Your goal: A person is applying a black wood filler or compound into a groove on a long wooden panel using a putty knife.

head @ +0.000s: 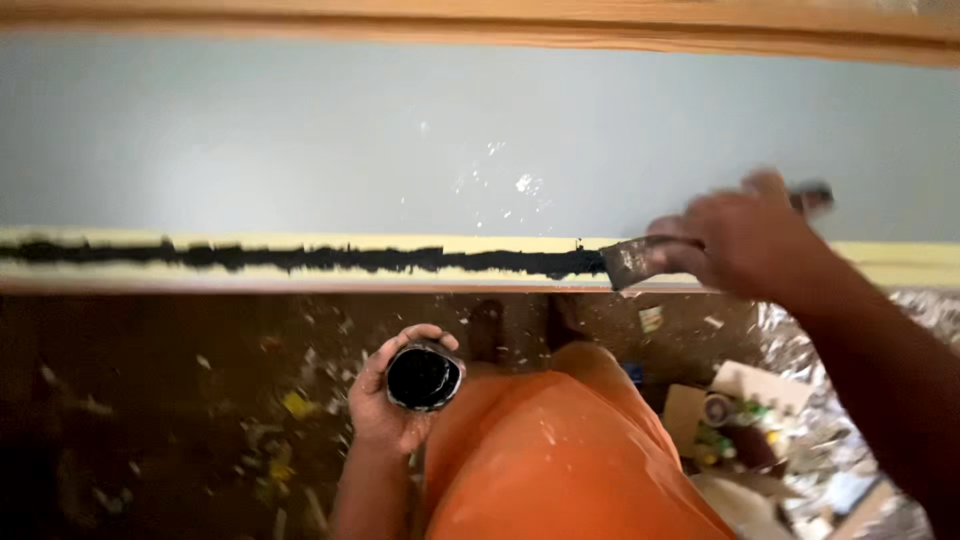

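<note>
the left hand (pixel 385 400) grips a small can of black paint (pixel 424 377) above the littered floor (pixel 150 420). further out, the right hand (pixel 745 240) is closed on a brush (pixel 632 262) laying black along the yellow trim (pixel 300 258). a wobble could smear the grey wall (pixel 300 140).

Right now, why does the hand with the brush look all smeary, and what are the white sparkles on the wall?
In the head view, the right hand and paintbrush are motion-blurred; the left hand holding the cup of black paint looks sharper. The sparkles are glare on the grey wall. The littered floor is dim.
</note>
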